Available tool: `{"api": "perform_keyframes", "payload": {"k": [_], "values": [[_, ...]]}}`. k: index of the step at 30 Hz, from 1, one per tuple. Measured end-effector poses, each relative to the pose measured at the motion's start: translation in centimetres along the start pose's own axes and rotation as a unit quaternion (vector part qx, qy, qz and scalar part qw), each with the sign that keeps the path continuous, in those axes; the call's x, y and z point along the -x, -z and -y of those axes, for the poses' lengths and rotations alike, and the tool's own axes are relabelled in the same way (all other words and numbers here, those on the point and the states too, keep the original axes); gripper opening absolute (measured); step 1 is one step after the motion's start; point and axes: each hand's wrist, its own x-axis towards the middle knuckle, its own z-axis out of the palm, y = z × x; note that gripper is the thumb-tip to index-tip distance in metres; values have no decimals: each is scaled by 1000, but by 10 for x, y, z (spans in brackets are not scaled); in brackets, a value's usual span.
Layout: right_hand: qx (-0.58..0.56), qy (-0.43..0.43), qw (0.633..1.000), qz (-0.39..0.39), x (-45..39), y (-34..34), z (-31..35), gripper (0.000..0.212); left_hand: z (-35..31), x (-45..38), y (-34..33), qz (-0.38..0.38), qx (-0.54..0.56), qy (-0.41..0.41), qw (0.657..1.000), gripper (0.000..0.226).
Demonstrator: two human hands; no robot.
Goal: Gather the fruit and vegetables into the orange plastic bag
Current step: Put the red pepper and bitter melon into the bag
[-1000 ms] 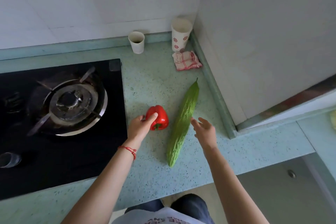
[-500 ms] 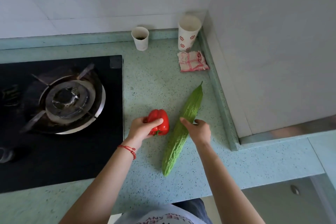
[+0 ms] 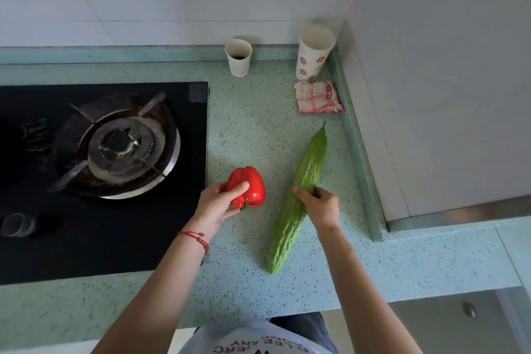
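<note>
A red bell pepper (image 3: 250,184) is in my left hand (image 3: 217,207), fingers wrapped round its near side, just right of the hob's edge. A long green bitter gourd (image 3: 301,190) lies slanted on the pale green counter (image 3: 253,129), tip pointing away toward the wall. My right hand (image 3: 319,205) is closed round its middle. Whether the gourd still rests on the counter I cannot tell. No orange plastic bag is in view.
A black gas hob (image 3: 86,224) with one burner (image 3: 117,146) fills the left. At the back stand a small white paper cup (image 3: 238,59) and a taller patterned cup (image 3: 314,52), with a folded red-checked cloth (image 3: 317,98) in front. A raised wall edge (image 3: 359,152) runs along the right.
My left hand has closed round the pepper. My right hand moved in from beside the gourd and gripped its middle.
</note>
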Motion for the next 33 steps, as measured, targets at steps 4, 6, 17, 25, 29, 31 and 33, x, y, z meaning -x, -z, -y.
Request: {"api": "perform_keyframes", "payload": {"k": [4, 6, 17, 25, 29, 31, 33], "values": [[-46, 25, 998, 33, 9, 1, 3, 9, 3, 5, 15, -1, 34, -4, 999, 55], [-66, 43, 995, 61, 13, 2, 6, 6, 5, 10, 21, -6, 51, -9, 999, 54], [-43, 85, 960, 263, 21, 7, 14, 6, 56, 69, 21, -151, 195, -39, 968, 55], [54, 88, 909, 404, 56, -11, -4, 6, 129, 146, 12, -264, 341, -83, 898, 43], [115, 108, 863, 480, 89, -32, -17, 8, 168, 190, 21, -336, 399, -98, 848, 38], [135, 114, 841, 511, 108, -43, -24, 7, 185, 212, 26, -365, 420, -103, 825, 38], [156, 125, 819, 538, 128, -53, -32, 7, 202, 233, 31, -391, 440, -110, 801, 35]]}}
